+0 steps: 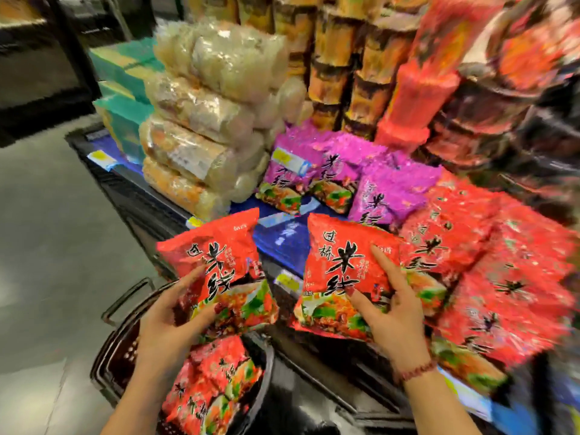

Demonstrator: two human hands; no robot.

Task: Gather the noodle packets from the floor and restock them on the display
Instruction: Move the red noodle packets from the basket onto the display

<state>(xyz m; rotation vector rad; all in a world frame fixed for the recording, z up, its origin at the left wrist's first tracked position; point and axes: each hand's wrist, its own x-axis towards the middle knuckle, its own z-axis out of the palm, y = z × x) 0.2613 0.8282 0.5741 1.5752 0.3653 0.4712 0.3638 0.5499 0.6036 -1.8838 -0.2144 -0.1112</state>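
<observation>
My left hand (171,318) grips the lower part of a red noodle packet (216,262) above a dark shopping basket (116,356). My right hand (389,312) holds a second red noodle packet (339,265) over the front of the blue display shelf (282,240). More red packets (213,384) lie in the basket below my left hand. A pile of the same red packets (489,271) rests on the display to the right of my right hand.
Purple noodle packets (342,174) lie behind the red pile. Clear bags of pale noodles (207,120) are stacked at the left of the shelf, with green boxes (125,98) behind. Stacked cup noodles (351,70) stand at the back. Grey floor (47,230) spreads to the left.
</observation>
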